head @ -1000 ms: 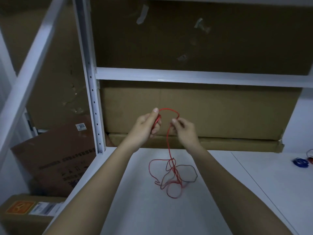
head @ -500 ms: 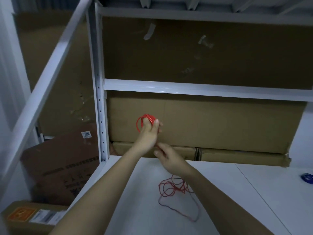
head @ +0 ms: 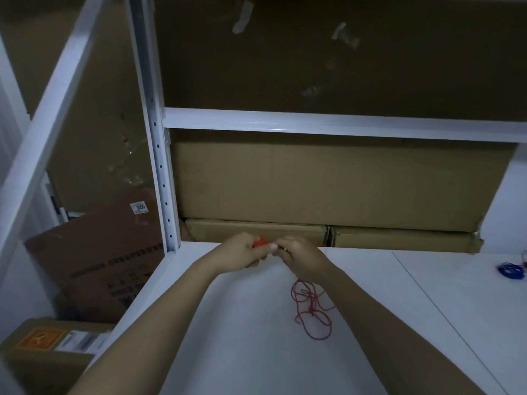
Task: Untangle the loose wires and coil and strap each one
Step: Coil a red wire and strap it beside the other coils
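left hand (head: 242,252): fingers curled round a small red coil (head: 259,242) of the red wire, held above the tabletop's far edge.
right hand (head: 299,258): fingertips pinched on the same wire just beside the coil, touching the left hand.
red wire (head: 310,309): loose tangle lies on the white tabletop (head: 242,337) below the right wrist, mid-surface.
blue wire (head: 510,270): small bundle at the tabletop's right edge, well apart.
cardboard boxes (head: 328,189): stacked along the far edge, behind the white rack post (head: 159,166).
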{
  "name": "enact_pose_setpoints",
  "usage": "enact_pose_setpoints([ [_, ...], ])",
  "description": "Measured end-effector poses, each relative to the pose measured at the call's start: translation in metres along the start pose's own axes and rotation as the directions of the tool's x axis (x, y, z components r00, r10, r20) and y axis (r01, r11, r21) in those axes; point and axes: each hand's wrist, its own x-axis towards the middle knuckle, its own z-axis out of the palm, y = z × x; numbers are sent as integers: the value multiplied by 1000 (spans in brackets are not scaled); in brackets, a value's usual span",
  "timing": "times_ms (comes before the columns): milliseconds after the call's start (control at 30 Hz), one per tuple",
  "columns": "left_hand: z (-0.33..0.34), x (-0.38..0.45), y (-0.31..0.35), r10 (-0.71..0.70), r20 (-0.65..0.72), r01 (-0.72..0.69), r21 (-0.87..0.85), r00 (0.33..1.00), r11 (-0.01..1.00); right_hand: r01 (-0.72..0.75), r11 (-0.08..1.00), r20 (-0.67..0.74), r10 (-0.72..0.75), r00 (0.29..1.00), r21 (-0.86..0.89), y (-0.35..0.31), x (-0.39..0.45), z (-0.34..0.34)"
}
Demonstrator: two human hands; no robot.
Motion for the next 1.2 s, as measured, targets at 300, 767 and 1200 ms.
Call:
enact_pose_setpoints([
  [300,-18,-9,27,55,-175,-126,-425,983,896,-305,944,120,291,949,128,49,-37,31],
  [767,-19,-4,50,46,-310,-235,-606,949,760,33,345,-284,711,644,938,29,4,-19],
  [1200,-20,-2,58,-29,-423,-346,-776,906,528,-228,915,-140,191,972,-333,17,-1,-1],
])
